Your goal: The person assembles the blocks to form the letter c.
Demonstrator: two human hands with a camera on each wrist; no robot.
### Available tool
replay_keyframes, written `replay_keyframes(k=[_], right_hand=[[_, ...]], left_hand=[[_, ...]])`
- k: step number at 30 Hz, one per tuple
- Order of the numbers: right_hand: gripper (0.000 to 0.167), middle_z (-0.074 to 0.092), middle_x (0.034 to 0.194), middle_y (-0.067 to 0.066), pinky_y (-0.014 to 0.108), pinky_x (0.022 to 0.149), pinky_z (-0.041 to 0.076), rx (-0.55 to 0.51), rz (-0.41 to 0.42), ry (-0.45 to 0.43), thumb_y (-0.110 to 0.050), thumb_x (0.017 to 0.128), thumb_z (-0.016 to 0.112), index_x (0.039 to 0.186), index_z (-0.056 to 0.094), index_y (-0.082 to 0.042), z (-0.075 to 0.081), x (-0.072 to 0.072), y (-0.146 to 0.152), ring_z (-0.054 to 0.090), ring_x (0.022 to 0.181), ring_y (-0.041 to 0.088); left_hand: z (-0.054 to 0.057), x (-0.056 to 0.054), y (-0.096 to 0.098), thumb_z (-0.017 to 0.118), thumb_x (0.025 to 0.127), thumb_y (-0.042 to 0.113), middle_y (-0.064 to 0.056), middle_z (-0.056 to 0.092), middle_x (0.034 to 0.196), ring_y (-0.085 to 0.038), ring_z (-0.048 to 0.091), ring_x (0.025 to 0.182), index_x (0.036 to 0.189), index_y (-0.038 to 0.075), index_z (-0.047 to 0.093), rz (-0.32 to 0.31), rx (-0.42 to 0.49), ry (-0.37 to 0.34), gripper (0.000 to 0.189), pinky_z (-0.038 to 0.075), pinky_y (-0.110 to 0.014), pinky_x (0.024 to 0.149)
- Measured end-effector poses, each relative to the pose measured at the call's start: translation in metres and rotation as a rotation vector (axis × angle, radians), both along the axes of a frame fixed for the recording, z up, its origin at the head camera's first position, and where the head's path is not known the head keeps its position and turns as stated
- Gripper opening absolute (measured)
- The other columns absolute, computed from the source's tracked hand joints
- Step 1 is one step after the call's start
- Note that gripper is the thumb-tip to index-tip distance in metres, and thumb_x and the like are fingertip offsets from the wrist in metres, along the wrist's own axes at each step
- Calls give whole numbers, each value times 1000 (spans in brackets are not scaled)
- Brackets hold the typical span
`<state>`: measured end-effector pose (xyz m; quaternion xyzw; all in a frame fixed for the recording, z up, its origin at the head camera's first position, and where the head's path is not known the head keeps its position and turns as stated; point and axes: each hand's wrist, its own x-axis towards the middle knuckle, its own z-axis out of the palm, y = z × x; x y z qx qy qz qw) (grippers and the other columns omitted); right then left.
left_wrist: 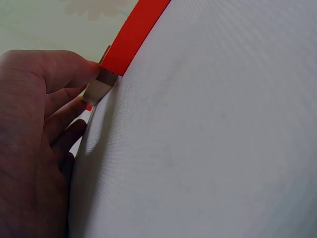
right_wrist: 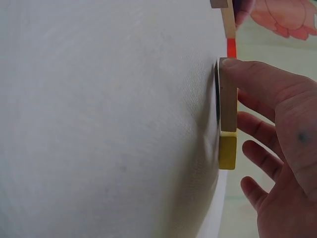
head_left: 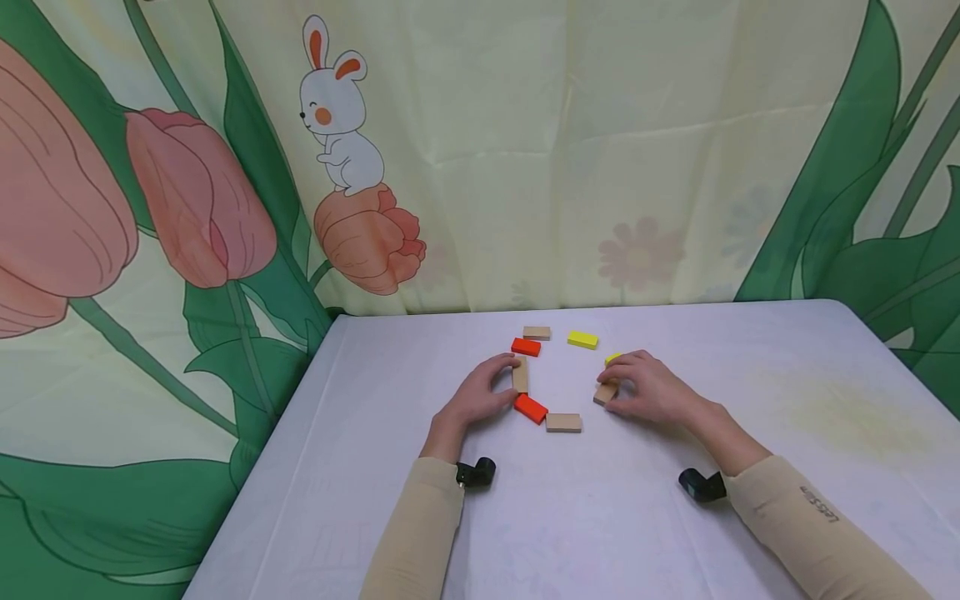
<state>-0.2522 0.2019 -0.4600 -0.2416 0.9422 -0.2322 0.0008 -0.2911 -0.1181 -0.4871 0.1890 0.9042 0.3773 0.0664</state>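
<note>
On the left side of a ring of small blocks, my left hand (head_left: 480, 392) pinches a plain wooden block (head_left: 521, 379) end to end between thumb and fingers. A red block (head_left: 531, 408) lies by its near end, another red block (head_left: 526, 347) by its far end. Across the ring, my right hand (head_left: 652, 387) pinches a second plain wooden block (head_left: 603, 394), its thumb (right_wrist: 247, 74) on the near end. Beyond that block sits a yellow block (right_wrist: 228, 152), mostly hidden by the fingers in the head view.
At the near side of the ring lies a wooden block (head_left: 563, 423). Another wooden block (head_left: 537, 332) and a yellow block (head_left: 582, 340) lie at the far side. A white cloth covers the table (head_left: 570, 517); a printed curtain (head_left: 510, 167) hangs behind it.
</note>
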Motion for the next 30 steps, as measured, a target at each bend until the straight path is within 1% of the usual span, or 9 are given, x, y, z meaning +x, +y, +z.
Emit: replay_keyframes(k=[4,10,13,24,30], right_hand=[[35,62,127,14,61,102,40,-3,-2,-4,-22,83,83,116,74,-13,2,4,0,46,124,39],[36,63,128,14,61,103,41,-9,12,-9,-23,83,84,116,74,-13,7,12,-3,46,125,39],[36,63,127,12,61,102,41,-9,23,-7,-23,83,83,116,74,-13,8,15,-4,47,124,39],[34,65,118,4,55,96,46,-11,46,-8,-24,83,84,114,75,-15,4,21,-12,51,116,33],[33,65,117,2,56,98,45,-10,52,-9,-24,83,83,114,75,-15,0,24,-15,52,118,32]], left_hand=[[1,1,0,67,92,21,-2,44,154,-23,36,144,141,18,58,2,6,-1,50,29,-45,117],[2,1,0,66,92,20,-3,45,154,-24,36,144,141,16,58,-14,5,18,49,29,-45,117],[2,1,0,66,92,21,-3,45,154,-24,36,144,141,16,58,-13,2,15,50,30,-46,117],[4,2,0,66,92,20,-3,45,154,-24,36,144,141,17,58,-4,-2,7,50,30,-46,117],[3,2,1,66,92,20,-4,45,154,-24,36,144,141,16,58,-7,-1,4,49,29,-46,117]])
